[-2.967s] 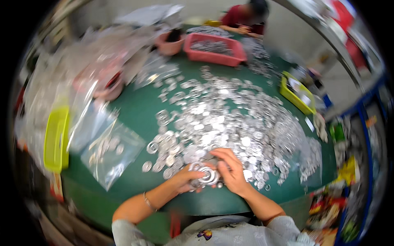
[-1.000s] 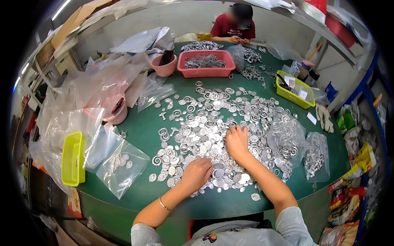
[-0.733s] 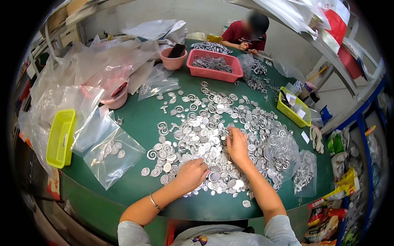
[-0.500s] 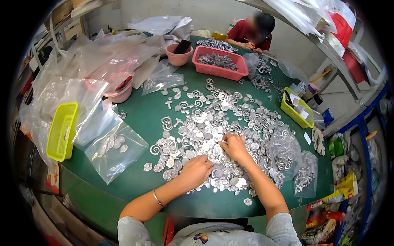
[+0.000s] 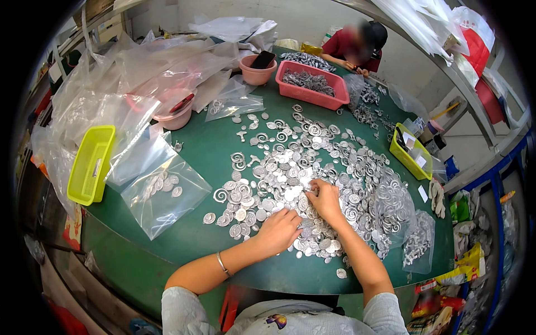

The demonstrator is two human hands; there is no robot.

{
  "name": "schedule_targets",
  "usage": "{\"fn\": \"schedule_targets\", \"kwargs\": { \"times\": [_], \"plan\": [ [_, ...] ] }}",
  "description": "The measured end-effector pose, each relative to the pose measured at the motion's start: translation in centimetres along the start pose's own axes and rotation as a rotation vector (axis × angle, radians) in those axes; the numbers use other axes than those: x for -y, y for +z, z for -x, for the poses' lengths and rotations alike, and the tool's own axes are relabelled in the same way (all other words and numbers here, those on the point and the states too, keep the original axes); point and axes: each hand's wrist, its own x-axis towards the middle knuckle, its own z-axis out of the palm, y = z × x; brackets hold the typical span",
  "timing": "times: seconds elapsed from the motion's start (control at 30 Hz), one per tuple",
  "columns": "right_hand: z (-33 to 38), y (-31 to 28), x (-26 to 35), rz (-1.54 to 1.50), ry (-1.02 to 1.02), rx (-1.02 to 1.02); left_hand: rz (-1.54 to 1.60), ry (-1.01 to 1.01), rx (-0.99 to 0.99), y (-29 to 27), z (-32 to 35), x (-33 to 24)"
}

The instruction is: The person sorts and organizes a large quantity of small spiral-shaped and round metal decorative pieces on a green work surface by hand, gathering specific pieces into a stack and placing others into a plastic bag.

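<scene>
I see my left hand [image 5: 277,230] lying palm-down, fingers loosely curled on the silver spiral pieces [image 5: 290,167] heaped on the green table [image 5: 206,139]; my right hand [image 5: 324,198] pinches pieces just beside it.

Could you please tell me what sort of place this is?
Probably a small workshop for sorting or packing: a green table heaped with silver spiral metal pieces, clear plastic bags, bins like the pink tray, and a co-worker opposite.
</scene>
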Motion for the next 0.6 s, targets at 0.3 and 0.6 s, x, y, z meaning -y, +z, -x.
{"fn": "schedule_targets", "kwargs": {
  "times": [0.3, 0.6],
  "plan": [
    [0.0, 0.4, -0.9, -0.197, -0.014, 0.004, 0.046, 0.003, -0.049, 0.3, 0.0, 0.2],
    [1.1, -4.4, 1.2, -0.935, 0.108, 0.170, 1.478, -0.477, -0.221, 0.7, -0.9, -0.5]
  ]
}}
